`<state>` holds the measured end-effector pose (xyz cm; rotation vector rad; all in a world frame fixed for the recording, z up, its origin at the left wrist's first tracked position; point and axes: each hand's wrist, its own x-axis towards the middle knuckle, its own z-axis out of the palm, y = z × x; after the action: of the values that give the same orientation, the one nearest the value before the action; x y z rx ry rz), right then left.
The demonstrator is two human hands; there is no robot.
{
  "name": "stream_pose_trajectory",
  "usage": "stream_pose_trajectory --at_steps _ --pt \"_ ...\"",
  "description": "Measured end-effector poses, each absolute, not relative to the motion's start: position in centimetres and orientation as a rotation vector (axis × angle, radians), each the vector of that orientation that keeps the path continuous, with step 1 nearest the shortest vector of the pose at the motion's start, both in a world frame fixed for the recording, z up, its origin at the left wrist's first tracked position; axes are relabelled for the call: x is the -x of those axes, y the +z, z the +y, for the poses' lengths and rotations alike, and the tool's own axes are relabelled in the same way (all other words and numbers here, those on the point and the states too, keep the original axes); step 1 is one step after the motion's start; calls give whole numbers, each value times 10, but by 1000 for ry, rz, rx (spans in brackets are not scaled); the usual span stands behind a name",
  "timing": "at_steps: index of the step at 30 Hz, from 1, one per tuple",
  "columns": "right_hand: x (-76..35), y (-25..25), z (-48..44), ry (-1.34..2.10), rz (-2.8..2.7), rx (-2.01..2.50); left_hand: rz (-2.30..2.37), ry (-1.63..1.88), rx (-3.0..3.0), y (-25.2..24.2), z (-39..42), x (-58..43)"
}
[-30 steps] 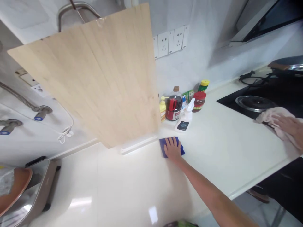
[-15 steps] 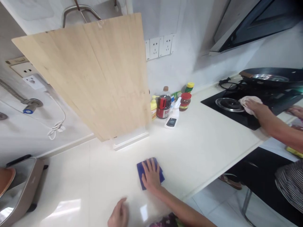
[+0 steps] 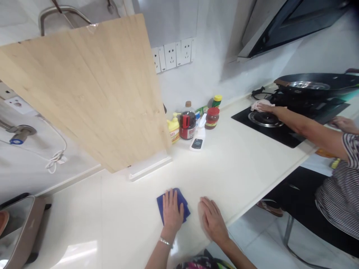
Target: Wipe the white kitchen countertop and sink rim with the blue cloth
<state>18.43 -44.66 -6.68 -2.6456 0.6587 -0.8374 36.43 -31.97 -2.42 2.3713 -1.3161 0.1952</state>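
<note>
A folded dark blue cloth (image 3: 185,213) lies on the white counter near its front edge. Flat on top of it rests my left hand (image 3: 172,211), open, fingers stretched out, a bracelet at the wrist. To the right of the cloth and apart from it, my right hand (image 3: 214,220) lies on the bare counter (image 3: 134,213), its fingers extended and slightly bent, with nothing visible in them.
Behind stand a wooden board (image 3: 92,93), a white spray bottle (image 3: 198,138), a dark sauce bottle (image 3: 187,121), a yellow pump bottle (image 3: 173,130) and a red-lidded jar (image 3: 212,118). At right, another person's hand wipes the black cooktop (image 3: 291,139) with a pale cloth. A dish rack (image 3: 30,224) sits at left.
My right hand has left the blue cloth and moved right onto the counter. My left hand has come up from the lower left onto the cloth. The other person's hand has moved back and left.
</note>
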Motion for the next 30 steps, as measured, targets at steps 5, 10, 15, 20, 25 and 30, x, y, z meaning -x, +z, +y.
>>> stream_pose_trajectory --at_steps 5,10,15,20,25,30 --pt "-188 -66 -445 -839 669 2645 -1394 224 -2459 -29 -320 -361" --pt "-188 -64 -445 -858 662 2615 -1417 219 -2478 -25 -313 -364" --pt "-186 -69 -446 -858 638 2604 -1329 287 -2556 -25 -281 -372" --pt "-184 -71 -447 -863 619 2568 -1115 340 -2693 -23 -209 -376" --pt "-184 -74 -447 -898 607 2579 -949 398 -2803 -20 -125 -369" --pt "-186 -79 -446 -912 608 2627 -912 497 -2792 -25 -99 -366"
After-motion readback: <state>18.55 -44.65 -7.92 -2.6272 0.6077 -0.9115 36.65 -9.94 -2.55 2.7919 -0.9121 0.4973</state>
